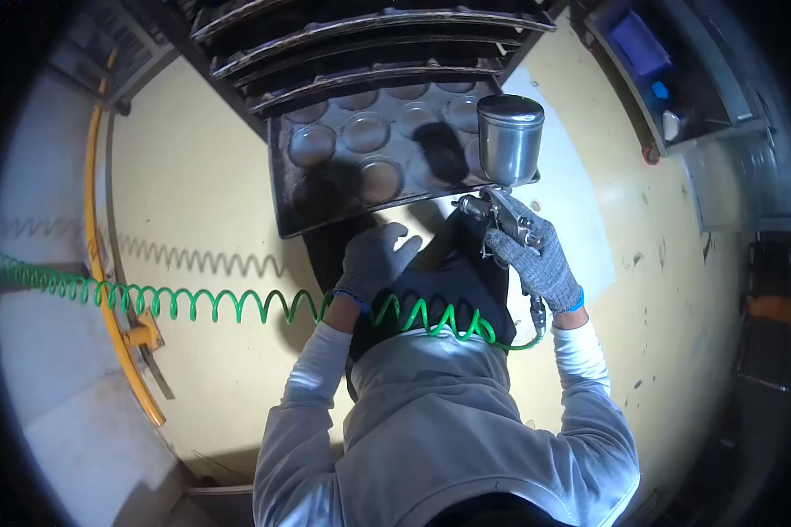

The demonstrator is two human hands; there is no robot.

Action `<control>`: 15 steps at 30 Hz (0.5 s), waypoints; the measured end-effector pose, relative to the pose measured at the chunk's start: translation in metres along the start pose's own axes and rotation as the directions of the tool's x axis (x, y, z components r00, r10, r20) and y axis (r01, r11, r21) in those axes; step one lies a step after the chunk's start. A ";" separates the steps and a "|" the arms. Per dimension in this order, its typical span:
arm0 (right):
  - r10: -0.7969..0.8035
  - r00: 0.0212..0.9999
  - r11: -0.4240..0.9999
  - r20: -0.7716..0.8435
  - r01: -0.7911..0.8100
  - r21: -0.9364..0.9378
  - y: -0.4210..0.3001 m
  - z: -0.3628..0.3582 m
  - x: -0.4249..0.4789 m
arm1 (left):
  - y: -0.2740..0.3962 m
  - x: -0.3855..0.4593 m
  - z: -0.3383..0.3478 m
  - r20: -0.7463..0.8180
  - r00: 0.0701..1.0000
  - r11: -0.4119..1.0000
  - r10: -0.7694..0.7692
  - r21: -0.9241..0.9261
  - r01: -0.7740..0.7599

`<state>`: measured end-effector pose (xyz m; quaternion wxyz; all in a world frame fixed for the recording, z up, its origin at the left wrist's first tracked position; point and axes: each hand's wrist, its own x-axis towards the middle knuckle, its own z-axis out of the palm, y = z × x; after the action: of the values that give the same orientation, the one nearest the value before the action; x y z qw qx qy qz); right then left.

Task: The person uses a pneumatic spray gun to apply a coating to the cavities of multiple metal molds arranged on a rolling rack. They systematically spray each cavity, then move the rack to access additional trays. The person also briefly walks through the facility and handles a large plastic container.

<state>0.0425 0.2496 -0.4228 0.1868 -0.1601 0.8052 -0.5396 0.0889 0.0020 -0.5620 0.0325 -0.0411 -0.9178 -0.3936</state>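
Note:
My right hand [534, 257], in a grey knit glove, grips a metal spray gun [506, 214] with a lidded steel cup [511, 139] on top. A green coiled air hose [237, 306] joins the gun's handle and runs off to the left across my body. My left hand [379, 258], gloved the same way, holds nothing, its thumb and fingers apart, just below the front edge of a dark metal baking tray [349, 214]. Round moulds [366, 132] in rows shape the tray. The gun's nozzle points left, close to the tray's right front corner.
More trays [369, 72] sit on the levels of a metal rack above the pulled-out one. A yellow rail [95, 197] follows the left wall. At the upper right stands a metal cart [699, 141] holding a purple item [639, 45]. The floor [191, 369] is pale yellow.

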 end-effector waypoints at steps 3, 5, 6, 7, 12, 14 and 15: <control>-0.051 0.997 0.999 0.056 0.051 0.001 -0.009 0.014 0.008 | 0.000 -0.004 -0.003 -0.027 0.999 1.000 0.022 -0.002 -0.022; -0.045 0.993 0.999 0.108 0.044 0.015 -0.015 0.024 0.016 | -0.004 -0.006 -0.003 -0.059 0.997 0.998 0.046 -0.027 -0.048; -0.043 0.990 0.999 0.132 0.041 0.022 -0.018 0.030 0.020 | -0.004 -0.006 -0.003 -0.076 0.995 0.997 0.058 -0.039 -0.061; -0.039 0.987 0.999 0.156 0.035 0.027 -0.021 0.035 0.024 | -0.003 -0.006 -0.003 -0.082 0.996 0.998 0.035 -0.056 -0.039; -0.156 0.952 0.985 0.263 0.171 -0.034 -0.019 0.058 0.047 | -0.002 -0.007 -0.003 -0.096 0.995 0.993 -0.029 -0.114 0.018; -0.244 0.921 0.969 0.304 0.240 0.052 -0.025 0.072 0.058 | 0.006 -0.006 -0.020 0.076 0.997 0.998 -0.019 -0.057 0.024; -0.191 0.932 0.981 0.308 0.189 0.037 -0.028 0.076 0.063 | 0.008 -0.006 -0.022 0.119 0.992 0.998 -0.052 -0.033 0.056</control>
<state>0.0246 0.1487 -0.4314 0.2587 -0.3192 0.7446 -0.5260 0.0965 -0.0085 -0.5415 -0.0332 -0.0400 -0.9116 -0.4079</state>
